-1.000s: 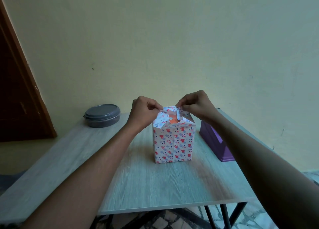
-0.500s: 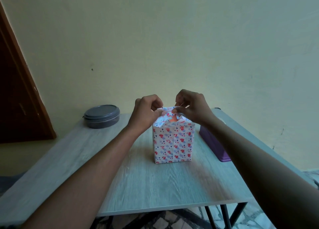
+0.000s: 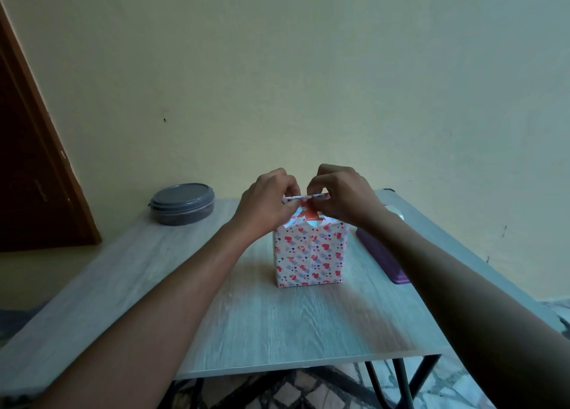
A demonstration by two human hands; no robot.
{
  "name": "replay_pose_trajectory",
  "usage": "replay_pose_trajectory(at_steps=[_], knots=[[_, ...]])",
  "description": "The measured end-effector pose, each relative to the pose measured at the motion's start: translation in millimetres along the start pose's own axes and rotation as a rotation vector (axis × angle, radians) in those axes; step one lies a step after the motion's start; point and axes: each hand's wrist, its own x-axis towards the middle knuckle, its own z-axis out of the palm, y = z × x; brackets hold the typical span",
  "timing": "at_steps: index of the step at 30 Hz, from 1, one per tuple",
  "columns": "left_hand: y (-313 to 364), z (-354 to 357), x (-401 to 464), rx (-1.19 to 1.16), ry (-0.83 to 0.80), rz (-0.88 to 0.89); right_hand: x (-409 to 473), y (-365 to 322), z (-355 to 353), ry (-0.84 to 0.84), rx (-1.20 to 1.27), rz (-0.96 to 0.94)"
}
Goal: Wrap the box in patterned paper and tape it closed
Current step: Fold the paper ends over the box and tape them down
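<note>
Grey table (image 3: 277, 331), one wrapped box (image 3: 310, 259), two pinching hands (image 3: 268, 198)

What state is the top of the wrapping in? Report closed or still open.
Still open. Both hands, left hand and right hand, pinch the patterned paper flaps above the box, and orange shows through the gap between them.

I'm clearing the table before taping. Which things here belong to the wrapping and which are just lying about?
In use: box, patterned paper at its top, left hand, right hand.

Lying about: grey lidded tub, purple box.
</note>
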Motion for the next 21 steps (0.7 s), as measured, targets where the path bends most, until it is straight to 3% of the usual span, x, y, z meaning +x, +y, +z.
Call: replay_pose_trajectory(at_steps=[5,12,16,21], knots=[[0,4,-2,0.038,0.038,0.040,-2,1,-10,-0.041,0.148,-0.051],[-9,-3,-2,-0.005,0.002,0.119,-9,-1,-17,-0.127,0.090,-0.048],[-13,-10,-4,-0.034,-0.047,0.117,-19,2,-20,-0.073,0.089,0.006],[-8,-8,-14,0.067,0.003,0.113,-31,0,-9,0.041,0.099,0.025]])
